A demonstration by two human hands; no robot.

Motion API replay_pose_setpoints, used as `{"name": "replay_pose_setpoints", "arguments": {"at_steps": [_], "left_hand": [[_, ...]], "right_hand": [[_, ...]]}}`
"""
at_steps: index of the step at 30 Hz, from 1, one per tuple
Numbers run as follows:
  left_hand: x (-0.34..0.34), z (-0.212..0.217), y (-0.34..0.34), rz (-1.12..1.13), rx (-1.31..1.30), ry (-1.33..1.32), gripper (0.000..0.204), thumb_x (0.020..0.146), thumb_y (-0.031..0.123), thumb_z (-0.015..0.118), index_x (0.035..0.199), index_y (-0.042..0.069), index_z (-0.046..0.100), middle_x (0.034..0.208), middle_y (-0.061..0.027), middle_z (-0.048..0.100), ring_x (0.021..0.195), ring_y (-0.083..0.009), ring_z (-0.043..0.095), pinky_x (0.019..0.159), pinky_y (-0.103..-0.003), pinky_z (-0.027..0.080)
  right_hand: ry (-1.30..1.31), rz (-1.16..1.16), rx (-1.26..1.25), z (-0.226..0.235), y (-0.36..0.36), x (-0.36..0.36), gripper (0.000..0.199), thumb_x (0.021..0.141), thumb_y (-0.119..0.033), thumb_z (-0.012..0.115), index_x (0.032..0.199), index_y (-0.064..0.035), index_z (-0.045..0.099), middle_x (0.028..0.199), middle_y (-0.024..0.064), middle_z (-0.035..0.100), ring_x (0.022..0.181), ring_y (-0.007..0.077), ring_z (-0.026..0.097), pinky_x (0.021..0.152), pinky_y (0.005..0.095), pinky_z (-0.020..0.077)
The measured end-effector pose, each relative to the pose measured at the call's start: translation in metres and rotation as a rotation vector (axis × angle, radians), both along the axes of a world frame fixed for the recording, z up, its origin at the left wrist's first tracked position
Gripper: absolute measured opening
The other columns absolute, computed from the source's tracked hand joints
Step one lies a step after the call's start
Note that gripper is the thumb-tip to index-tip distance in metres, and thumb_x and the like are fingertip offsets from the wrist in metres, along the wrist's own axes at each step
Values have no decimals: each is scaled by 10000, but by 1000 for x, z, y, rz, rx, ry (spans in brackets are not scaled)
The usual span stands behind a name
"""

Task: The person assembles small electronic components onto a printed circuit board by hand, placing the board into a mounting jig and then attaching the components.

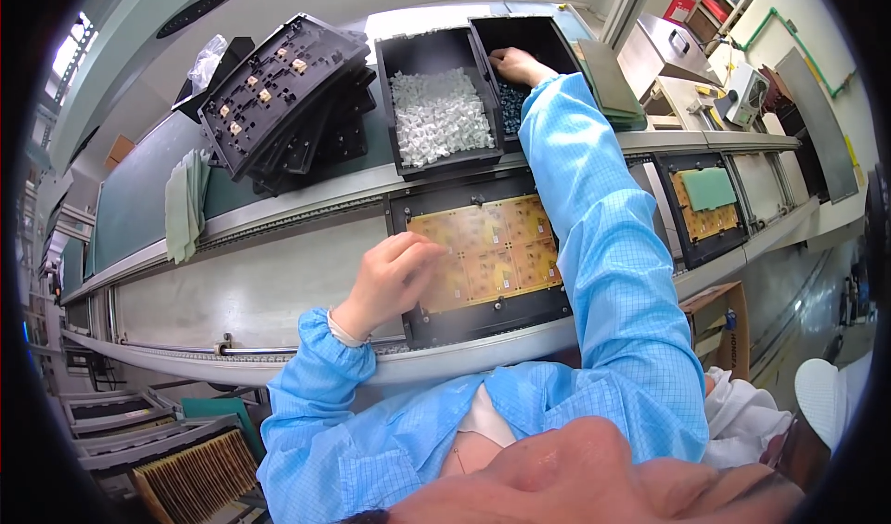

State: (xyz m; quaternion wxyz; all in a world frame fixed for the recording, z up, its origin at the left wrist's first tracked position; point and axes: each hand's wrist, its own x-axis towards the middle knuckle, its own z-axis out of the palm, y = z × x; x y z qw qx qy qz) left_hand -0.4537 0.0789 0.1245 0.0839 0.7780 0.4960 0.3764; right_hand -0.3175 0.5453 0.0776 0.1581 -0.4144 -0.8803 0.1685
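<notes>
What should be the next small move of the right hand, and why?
Probably lift out a dark part and carry it to the yellow circuit panel. The right hand is already inside the black bin of dark parts, while the left hand rests on the panel.

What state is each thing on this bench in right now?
Left hand: fingers curled, resting on the yellow board.
Right hand: reaching into the dark bin.
Yellow board: flat in its black frame.
White bin: full of white parts.
Dark bin: holds dark parts.
Trays: stacked, tilted.
</notes>
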Motion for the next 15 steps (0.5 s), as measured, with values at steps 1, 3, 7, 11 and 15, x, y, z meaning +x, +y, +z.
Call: {"name": "replay_pose_setpoints", "arguments": {"at_steps": [1,3,7,11,15], "left_hand": [[2,1,-1,-19,1,11,190,817,-59,667,986,25,687,882,-114,657,765,-259,661,653,-328,537],[4,-2,-1,-34,1,18,192,814,-56,665,985,28,686,877,-116,655,766,-270,659,649,-338,534],[1,-18,7,-41,-19,-7,189,816,-59,658,981,28,688,882,-112,652,764,-261,655,655,-333,532],[7,-5,-17,-21,-72,-97,184,837,-72,641,986,20,699,892,-102,649,767,-222,646,666,-304,524],[12,-18,-9,10,-136,-202,177,858,-69,636,1000,10,707,903,-86,650,762,-167,635,681,-275,522]], "right_hand": [[-46,56,-21,-2,3,5,344,973,-324,540,1194,-99,677,1137,206,682,1071,395,628,946,411,492],[-95,115,-43,-4,2,15,347,973,-315,541,1189,-83,681,1128,208,687,1056,386,638,938,401,495],[-103,195,-122,7,-21,31,353,973,-309,548,1171,-54,692,1093,188,708,984,320,659,908,378,499],[-136,265,-124,44,-74,53,339,968,-310,574,1141,-46,698,1000,160,726,910,276,660,874,366,505],[-98,310,-111,55,-94,79,257,929,-252,629,1080,-67,724,1018,149,726,957,288,671,900,370,510]]}}
